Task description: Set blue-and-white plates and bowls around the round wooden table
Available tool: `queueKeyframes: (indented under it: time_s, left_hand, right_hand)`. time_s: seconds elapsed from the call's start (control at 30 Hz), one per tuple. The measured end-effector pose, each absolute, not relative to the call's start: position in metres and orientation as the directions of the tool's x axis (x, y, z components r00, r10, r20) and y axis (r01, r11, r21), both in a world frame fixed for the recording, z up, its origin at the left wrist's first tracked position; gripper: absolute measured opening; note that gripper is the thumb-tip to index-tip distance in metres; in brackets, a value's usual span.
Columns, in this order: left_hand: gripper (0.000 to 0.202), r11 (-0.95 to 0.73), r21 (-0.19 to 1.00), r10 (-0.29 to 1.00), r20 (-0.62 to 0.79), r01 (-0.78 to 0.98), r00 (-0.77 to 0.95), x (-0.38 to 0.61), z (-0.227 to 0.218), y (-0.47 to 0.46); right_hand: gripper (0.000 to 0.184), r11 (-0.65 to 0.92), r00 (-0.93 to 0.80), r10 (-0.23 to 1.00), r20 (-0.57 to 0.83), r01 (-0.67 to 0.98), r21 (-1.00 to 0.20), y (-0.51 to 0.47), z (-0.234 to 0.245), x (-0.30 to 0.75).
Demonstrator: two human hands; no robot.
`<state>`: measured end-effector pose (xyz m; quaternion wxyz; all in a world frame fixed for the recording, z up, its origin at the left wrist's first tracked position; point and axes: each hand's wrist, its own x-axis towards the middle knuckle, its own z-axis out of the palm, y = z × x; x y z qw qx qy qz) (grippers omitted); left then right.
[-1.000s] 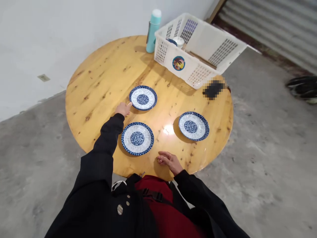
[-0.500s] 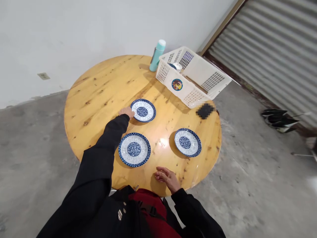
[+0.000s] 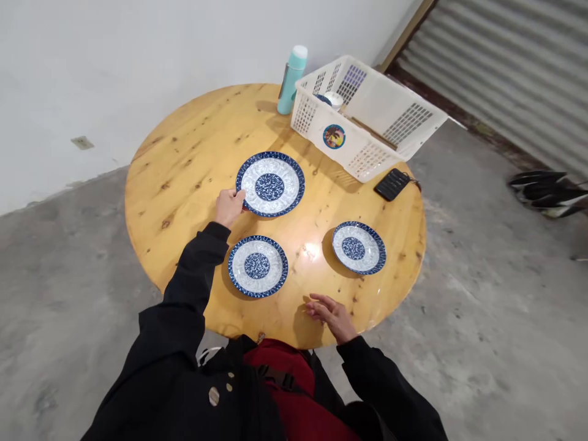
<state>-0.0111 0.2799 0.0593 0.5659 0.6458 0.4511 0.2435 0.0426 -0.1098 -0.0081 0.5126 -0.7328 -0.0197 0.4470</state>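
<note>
My left hand (image 3: 230, 207) grips the left edge of a blue-and-white plate (image 3: 270, 185), thumb over the rim and fingers underneath. That plate looks larger than the others and appears raised off the table. Nearer to me, a second blue-and-white plate (image 3: 258, 266) lies on the wood. To the right a third plate (image 3: 359, 247) of the same pattern rests on the table. My right hand (image 3: 331, 315) is near the front edge, below the third plate, holding nothing, with its fingers loosely apart.
On the round wooden table (image 3: 193, 147), a white plastic basket (image 3: 362, 144) holds a bowl (image 3: 334, 100) and chopsticks-like sticks. Beside it stands a turquoise thermos (image 3: 293, 79). A black phone-like object (image 3: 392, 184) lies by the right edge. A dark folded item (image 3: 546, 191) is on the floor.
My left hand has lifted the far plate, which now looks bigger and closer. My view has shifted a little. The other two plates stay on the table.
</note>
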Motion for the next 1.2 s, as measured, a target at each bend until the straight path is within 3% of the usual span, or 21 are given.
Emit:
queueKeyframes:
  time_s: [0.17,0.47,0.83,1.2]
  left_hand:
    - [0.031,0.148,0.967,0.824,-0.237,0.207,0.515,-0.063,0.064,0.227]
    - [0.035,0.192,0.883,0.734,-0.418,0.427,0.535,-0.109,0.048,0.139]
    - [0.034,0.141,0.838,0.677,-0.471,0.528,0.566,-0.115,0.065,0.091]
    - [0.033,0.157,0.847,0.697,-0.459,0.508,0.551,-0.151,0.071,0.130]
  right_hand:
    - [0.074,-0.395,0.626,0.571,-0.532,-0.359,-0.846,-0.092,0.012,0.061]
    - [0.068,-0.176,0.663,0.626,-0.411,-0.393,-0.903,-0.073,0.040,0.053]
    - [0.052,-0.148,0.627,0.660,-0.414,-0.432,-0.890,-0.104,0.040,0.043]
    - [0.058,-0.232,0.493,0.752,-0.438,-0.425,-0.875,-0.080,0.046,0.022]
